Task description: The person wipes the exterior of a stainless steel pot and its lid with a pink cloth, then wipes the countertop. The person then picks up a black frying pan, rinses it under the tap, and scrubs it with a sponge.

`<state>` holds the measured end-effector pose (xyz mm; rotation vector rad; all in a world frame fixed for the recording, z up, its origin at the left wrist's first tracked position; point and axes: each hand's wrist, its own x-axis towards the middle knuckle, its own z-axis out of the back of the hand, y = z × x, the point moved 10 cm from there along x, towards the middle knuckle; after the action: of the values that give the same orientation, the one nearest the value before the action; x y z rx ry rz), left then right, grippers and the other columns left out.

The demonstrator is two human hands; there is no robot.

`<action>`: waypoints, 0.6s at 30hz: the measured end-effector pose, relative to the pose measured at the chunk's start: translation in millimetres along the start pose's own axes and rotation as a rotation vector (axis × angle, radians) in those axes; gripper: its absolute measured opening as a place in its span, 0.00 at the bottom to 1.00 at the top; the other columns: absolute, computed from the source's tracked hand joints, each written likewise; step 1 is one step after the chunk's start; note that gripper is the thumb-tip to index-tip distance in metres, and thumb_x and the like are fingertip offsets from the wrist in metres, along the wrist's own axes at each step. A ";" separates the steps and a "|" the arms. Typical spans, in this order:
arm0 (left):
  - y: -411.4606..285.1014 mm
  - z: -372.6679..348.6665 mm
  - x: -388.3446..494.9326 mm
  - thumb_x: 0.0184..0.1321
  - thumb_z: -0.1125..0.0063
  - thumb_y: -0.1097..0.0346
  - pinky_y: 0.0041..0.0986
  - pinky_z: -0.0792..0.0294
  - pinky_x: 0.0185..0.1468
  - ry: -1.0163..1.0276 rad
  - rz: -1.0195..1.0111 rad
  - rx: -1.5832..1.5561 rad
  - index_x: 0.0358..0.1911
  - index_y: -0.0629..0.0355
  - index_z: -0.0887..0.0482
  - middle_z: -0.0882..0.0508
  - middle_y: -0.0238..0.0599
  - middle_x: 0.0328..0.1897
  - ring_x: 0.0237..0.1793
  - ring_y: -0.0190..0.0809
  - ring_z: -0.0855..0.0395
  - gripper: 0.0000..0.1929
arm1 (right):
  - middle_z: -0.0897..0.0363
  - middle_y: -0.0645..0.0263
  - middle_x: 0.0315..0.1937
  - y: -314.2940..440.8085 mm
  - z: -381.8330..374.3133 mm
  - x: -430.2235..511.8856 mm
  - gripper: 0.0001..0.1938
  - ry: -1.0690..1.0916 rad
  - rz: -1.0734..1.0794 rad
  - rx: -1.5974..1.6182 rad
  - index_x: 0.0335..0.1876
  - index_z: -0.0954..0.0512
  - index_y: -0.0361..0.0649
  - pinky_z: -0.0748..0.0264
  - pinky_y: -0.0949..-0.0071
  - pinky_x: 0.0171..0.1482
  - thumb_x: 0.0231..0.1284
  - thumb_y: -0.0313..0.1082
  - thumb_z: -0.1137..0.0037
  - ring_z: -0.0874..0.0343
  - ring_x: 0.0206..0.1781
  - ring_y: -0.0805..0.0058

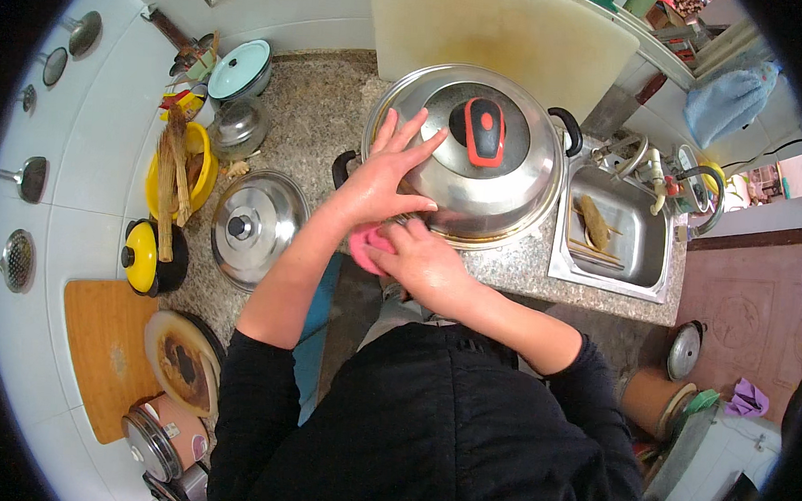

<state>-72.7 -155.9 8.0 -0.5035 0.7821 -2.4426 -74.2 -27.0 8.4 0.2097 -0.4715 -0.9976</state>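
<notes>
A large round metal pan with two black side handles stands on the granite counter, covered by a domed steel lid (417, 177) with a glass centre and a black and red handle (485, 132). My left hand (384, 179) lies spread on the lid's near left side, fingers apart, gripping nothing. Just below it, my right hand (427, 262) presses a pink cloth (369, 249) against the pan's near left rim. Part of the cloth is hidden under my fingers.
Left of the pan lies a steel lid with a black knob (259, 229). Beyond it are a yellow basket (208, 141) with straw brushes and a black pot with a yellow lid (142, 257). A steel sink (650, 228) at the right holds a brown scrubber and sticks.
</notes>
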 end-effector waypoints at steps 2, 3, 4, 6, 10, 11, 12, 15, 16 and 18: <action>-0.5 6.1 -8.1 0.53 0.22 0.53 0.55 0.53 0.87 -0.017 0.001 -0.045 0.83 0.36 0.34 0.47 0.47 0.92 0.89 0.68 0.57 0.50 | 0.22 0.55 0.57 3.7 1.6 6.8 0.22 -0.050 0.049 0.199 0.61 0.18 0.43 0.17 0.58 0.56 0.59 0.28 0.40 0.21 0.56 0.51; 0.1 14.9 -15.2 0.55 0.23 0.52 0.53 0.52 0.87 -0.075 0.018 -0.077 0.83 0.38 0.34 0.46 0.48 0.92 0.89 0.66 0.54 0.49 | 0.22 0.53 0.59 -0.4 3.1 6.0 0.24 -0.040 0.025 0.307 0.64 0.19 0.43 0.20 0.57 0.61 0.60 0.26 0.41 0.21 0.58 0.50; -0.7 23.6 -27.7 0.56 0.24 0.52 0.51 0.52 0.87 -0.127 0.036 -0.115 0.83 0.40 0.33 0.45 0.50 0.91 0.89 0.64 0.52 0.48 | 0.22 0.52 0.62 -3.2 5.6 2.7 0.25 -0.022 0.014 0.420 0.67 0.20 0.42 0.22 0.56 0.65 0.61 0.24 0.42 0.21 0.61 0.48; -4.3 37.0 -63.6 0.59 0.26 0.49 0.45 0.51 0.86 -0.200 0.096 -0.160 0.83 0.52 0.34 0.41 0.53 0.89 0.89 0.58 0.47 0.48 | 0.23 0.49 0.65 -17.6 18.2 -4.4 0.28 -0.074 -0.081 0.641 0.70 0.22 0.41 0.27 0.57 0.71 0.62 0.22 0.44 0.23 0.65 0.48; -16.0 16.5 -139.2 0.38 0.10 0.42 0.41 0.45 0.85 -0.285 0.234 -0.837 0.86 0.62 0.50 0.39 0.51 0.88 0.86 0.48 0.39 0.73 | 0.41 0.43 0.82 -18.7 28.7 -4.9 0.38 -0.082 -0.196 0.972 0.85 0.43 0.38 0.43 0.59 0.83 0.72 0.31 0.42 0.41 0.84 0.46; -16.1 10.6 -150.8 0.41 0.09 0.54 0.39 0.47 0.85 -0.256 0.259 -0.888 0.86 0.63 0.52 0.36 0.47 0.87 0.84 0.44 0.37 0.71 | 0.45 0.43 0.85 -15.4 25.0 -1.1 0.40 -0.056 -0.249 1.051 0.87 0.48 0.37 0.46 0.59 0.84 0.74 0.33 0.42 0.45 0.87 0.47; -8.3 -6.7 -161.9 0.44 0.11 0.58 0.38 0.45 0.84 -0.291 0.396 -1.076 0.85 0.62 0.48 0.34 0.46 0.85 0.83 0.44 0.35 0.67 | 0.56 0.44 0.89 2.7 31.4 4.0 0.46 0.038 -0.094 0.994 0.88 0.58 0.35 0.53 0.60 0.86 0.76 0.38 0.42 0.55 0.90 0.49; 12.1 -26.3 -182.0 0.55 0.25 0.66 0.37 0.36 0.79 -0.429 0.608 -1.267 0.82 0.60 0.40 0.26 0.40 0.77 0.75 0.42 0.26 0.50 | 0.45 0.43 0.85 16.5 44.1 7.3 0.37 0.131 -0.043 0.705 0.84 0.40 0.39 0.37 0.55 0.82 0.72 0.32 0.40 0.38 0.84 0.43; 20.2 -22.7 -184.4 0.56 0.27 0.65 0.38 0.32 0.76 -0.488 0.621 -1.295 0.81 0.60 0.40 0.25 0.40 0.76 0.73 0.42 0.24 0.48 | 0.35 0.46 0.80 7.6 59.9 7.5 0.32 0.080 -0.015 0.637 0.80 0.33 0.39 0.31 0.55 0.78 0.70 0.29 0.40 0.31 0.80 0.45; 39.3 -17.4 -192.1 0.61 0.30 0.56 0.40 0.23 0.70 -0.561 0.713 -1.381 0.76 0.63 0.35 0.18 0.47 0.67 0.68 0.47 0.18 0.42 | 0.15 0.54 0.66 -33.1 105.2 2.8 0.22 -0.235 0.005 0.542 0.67 0.19 0.38 0.19 0.59 0.68 0.68 0.22 0.41 0.15 0.67 0.55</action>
<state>85.8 -64.9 -65.2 -1.0519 1.8640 -0.7636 -147.7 -42.5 89.2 0.5787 -0.9549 -0.8764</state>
